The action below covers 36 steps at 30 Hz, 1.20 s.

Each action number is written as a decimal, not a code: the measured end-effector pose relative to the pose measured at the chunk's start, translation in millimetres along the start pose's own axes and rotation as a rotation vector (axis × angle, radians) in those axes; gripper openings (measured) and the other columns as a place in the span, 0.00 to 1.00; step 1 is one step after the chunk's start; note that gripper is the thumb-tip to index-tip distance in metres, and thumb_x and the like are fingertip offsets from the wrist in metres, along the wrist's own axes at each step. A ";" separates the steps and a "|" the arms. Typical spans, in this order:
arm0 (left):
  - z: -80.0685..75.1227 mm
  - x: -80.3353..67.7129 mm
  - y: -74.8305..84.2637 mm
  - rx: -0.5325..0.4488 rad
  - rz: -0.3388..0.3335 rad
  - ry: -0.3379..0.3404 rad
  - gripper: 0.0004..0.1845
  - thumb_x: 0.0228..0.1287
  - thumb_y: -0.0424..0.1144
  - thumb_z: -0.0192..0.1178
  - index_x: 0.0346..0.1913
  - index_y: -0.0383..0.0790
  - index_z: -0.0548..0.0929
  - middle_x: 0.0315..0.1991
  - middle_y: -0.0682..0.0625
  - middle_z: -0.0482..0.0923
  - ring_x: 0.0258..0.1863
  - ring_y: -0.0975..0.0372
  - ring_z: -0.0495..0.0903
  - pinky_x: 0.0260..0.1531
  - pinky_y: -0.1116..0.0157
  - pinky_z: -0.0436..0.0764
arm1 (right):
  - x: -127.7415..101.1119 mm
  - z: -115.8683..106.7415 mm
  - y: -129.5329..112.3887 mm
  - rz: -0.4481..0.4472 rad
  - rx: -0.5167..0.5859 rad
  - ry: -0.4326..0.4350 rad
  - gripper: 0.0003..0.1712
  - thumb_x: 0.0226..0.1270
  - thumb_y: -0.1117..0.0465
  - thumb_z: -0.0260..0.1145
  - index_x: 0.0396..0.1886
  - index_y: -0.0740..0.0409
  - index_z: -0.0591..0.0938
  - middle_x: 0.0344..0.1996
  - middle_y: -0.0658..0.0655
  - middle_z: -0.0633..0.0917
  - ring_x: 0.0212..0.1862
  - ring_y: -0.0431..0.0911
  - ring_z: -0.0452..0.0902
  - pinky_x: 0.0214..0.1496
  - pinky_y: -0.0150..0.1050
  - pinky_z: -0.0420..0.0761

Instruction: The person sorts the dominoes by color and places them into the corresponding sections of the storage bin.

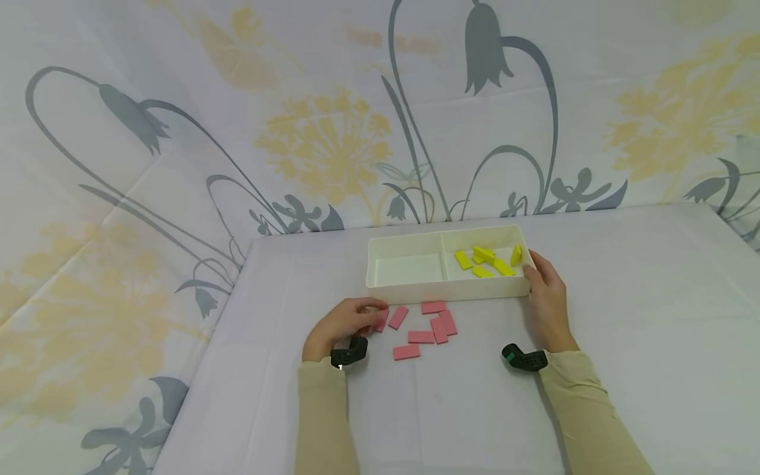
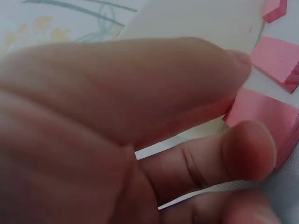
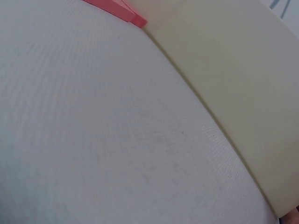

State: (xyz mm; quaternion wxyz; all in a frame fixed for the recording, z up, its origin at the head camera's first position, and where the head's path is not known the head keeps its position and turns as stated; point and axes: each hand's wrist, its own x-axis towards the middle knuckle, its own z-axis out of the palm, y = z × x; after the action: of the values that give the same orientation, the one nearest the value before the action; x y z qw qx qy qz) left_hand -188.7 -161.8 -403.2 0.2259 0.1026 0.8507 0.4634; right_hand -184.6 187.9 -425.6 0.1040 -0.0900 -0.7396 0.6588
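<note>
A white two-part box stands on the table, with several yellow blocks in its right compartment and none in its left. My right hand grips the box's right end, thumb at the rim; in the right wrist view only a bit of a finger shows beside the box wall. In front of the box's left part, my left hand pinches a flat pink block between thumb and finger. The same pink block appears close up in the left wrist view, partly covered by a fingertip.
Several other pink blocks lie loose in front of the box, among them one beside the left hand and one nearest me. Behind the box hangs a flowered cloth. A pale cloth covers the table.
</note>
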 end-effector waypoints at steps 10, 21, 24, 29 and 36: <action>5.3 1.3 10.1 0.132 -0.019 -0.019 0.14 0.55 0.41 0.59 0.47 0.45 0.79 0.23 0.51 0.78 0.24 0.61 0.75 0.33 0.65 0.71 | -0.4 -1.1 0.6 0.009 -0.007 0.002 0.29 0.69 0.47 0.45 0.67 0.52 0.59 0.65 0.53 0.61 0.65 0.42 0.52 0.64 0.43 0.54; 17.6 7.8 21.3 0.294 -0.055 -0.021 0.11 0.53 0.44 0.61 0.38 0.44 0.78 0.20 0.51 0.73 0.23 0.62 0.70 0.25 0.67 0.68 | -0.3 -0.2 -0.1 0.010 0.014 -0.010 0.29 0.69 0.48 0.45 0.67 0.54 0.59 0.65 0.55 0.61 0.65 0.44 0.53 0.64 0.43 0.56; 20.1 6.5 27.7 0.320 -0.077 -0.013 0.11 0.51 0.45 0.63 0.35 0.44 0.77 0.20 0.51 0.74 0.23 0.61 0.71 0.25 0.66 0.68 | 0.5 -0.4 -0.2 0.011 0.020 -0.005 0.29 0.69 0.48 0.45 0.66 0.54 0.59 0.64 0.55 0.61 0.64 0.44 0.54 0.64 0.43 0.56; 24.3 5.5 34.4 0.375 -0.118 -0.013 0.13 0.49 0.46 0.64 0.34 0.44 0.75 0.21 0.52 0.74 0.24 0.61 0.70 0.25 0.66 0.68 | 1.3 -0.3 0.5 0.029 0.037 0.000 0.29 0.69 0.48 0.46 0.66 0.54 0.60 0.64 0.55 0.61 0.64 0.44 0.54 0.63 0.42 0.56; 26.1 6.8 37.8 0.390 -0.120 -0.020 0.11 0.50 0.40 0.60 0.37 0.44 0.74 0.21 0.53 0.74 0.23 0.62 0.71 0.26 0.67 0.68 | 1.1 -1.3 0.5 0.020 0.016 -0.006 0.29 0.69 0.48 0.45 0.66 0.55 0.60 0.64 0.55 0.61 0.64 0.45 0.55 0.63 0.43 0.57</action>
State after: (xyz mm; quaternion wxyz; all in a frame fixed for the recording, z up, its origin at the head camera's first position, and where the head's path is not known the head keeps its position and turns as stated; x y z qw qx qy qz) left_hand -183.6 -119.1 -385.9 0.2374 0.0981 0.9266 0.2747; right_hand -185.3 189.5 -425.9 0.0961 -0.0944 -0.7337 0.6660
